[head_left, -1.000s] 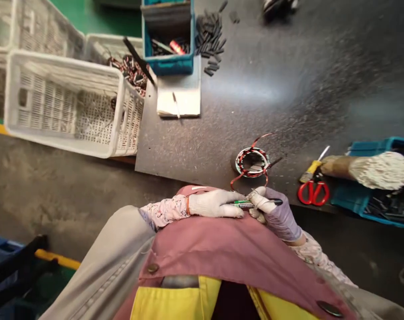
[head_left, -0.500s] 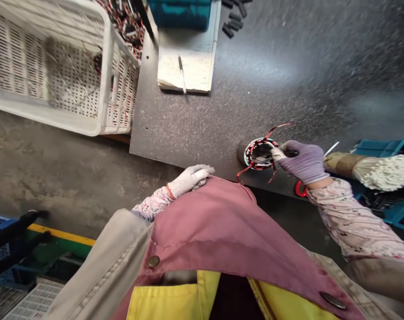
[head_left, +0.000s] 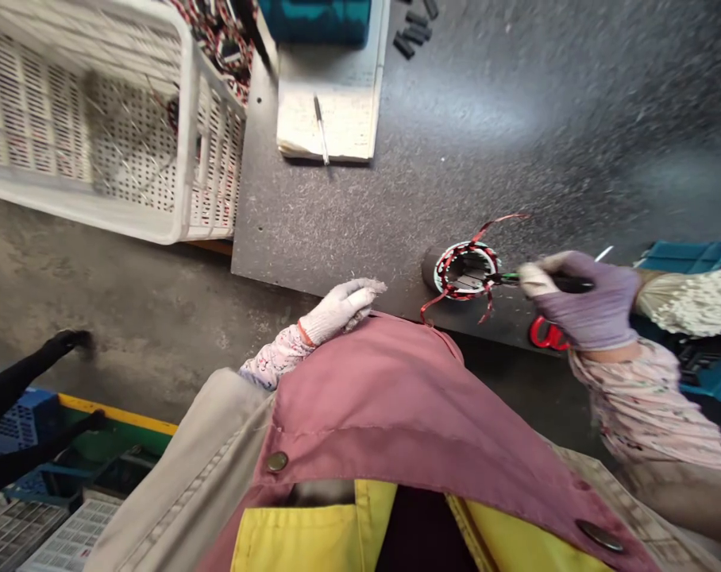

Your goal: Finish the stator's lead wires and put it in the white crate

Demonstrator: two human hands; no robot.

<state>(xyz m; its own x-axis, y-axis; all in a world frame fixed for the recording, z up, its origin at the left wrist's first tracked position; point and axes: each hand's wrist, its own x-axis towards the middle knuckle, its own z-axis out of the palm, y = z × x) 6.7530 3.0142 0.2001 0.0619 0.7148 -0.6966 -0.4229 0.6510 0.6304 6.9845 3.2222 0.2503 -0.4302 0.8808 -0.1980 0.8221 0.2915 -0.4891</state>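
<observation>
A motor stator (head_left: 430, 272), a dark cylinder with a white-lined bore and red-and-black wires round its end, lies near the table's front edge. Loose red leads stick out from it. In a purple and white glove, my right hand (head_left: 590, 298) is closed round a thin tool (head_left: 568, 283) with a black handle and some green toward its tip. That tip reaches the stator's right rim; its exact kind does not show. My left hand (head_left: 337, 310), white-gloved, rests by the table edge against the pink apron (head_left: 390, 381), fingers stretched out and holding nothing.
Red-handled scissors (head_left: 548, 334) lie right of the stator. Beyond my right hand are a bundle of white strips (head_left: 694, 306) and teal bins (head_left: 694, 256). A notebook (head_left: 360, 119) with a pen (head_left: 321, 127), black tubes (head_left: 414, 36) and a white crate (head_left: 185, 159) stand farther off.
My right hand has drawn back to the right from the stator, so the tool's front part and the bore now show. My left hand has hardly moved.
</observation>
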